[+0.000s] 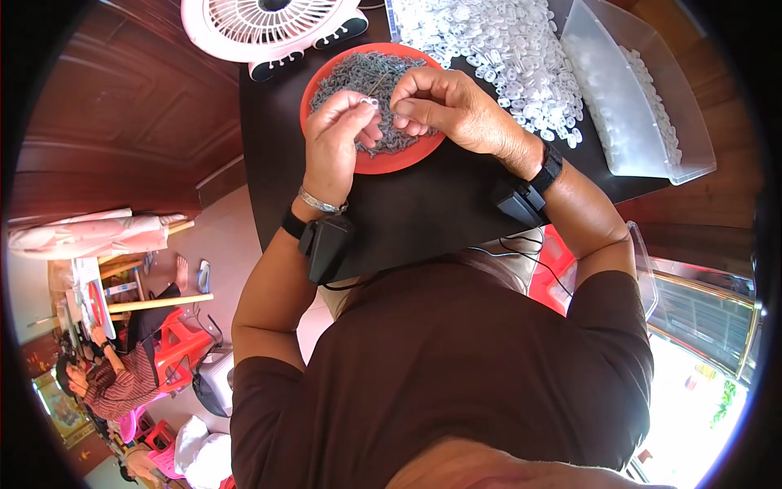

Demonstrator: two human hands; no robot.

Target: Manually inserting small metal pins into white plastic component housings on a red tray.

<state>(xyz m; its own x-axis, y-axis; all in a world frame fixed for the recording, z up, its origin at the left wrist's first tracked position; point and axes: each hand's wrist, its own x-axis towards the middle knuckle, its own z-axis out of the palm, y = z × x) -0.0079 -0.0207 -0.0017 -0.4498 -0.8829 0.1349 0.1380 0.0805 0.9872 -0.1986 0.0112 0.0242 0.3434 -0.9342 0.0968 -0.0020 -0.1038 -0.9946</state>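
Both hands are raised over a round orange-red basin (383, 165) heaped with small thin grey pieces (350, 77). My left hand (336, 134) is closed in a pinch, thumb against fingers, on a small white plastic piece (371, 102) at its fingertips. My right hand (460, 106) also pinches, its thumb and index finger pressed together just to the right of the white piece. What lies in that pinch is too small and hidden to name. A thin brownish sliver (378, 84) shows between the two hands.
A heap of small white plastic pieces (521, 57) covers the far right of the black table (391, 220). Beside it stands a translucent bin (619, 106). A pink fan (273, 24) is at the far left. Another person (122, 375) sits at left. Cables hang below my wrists.
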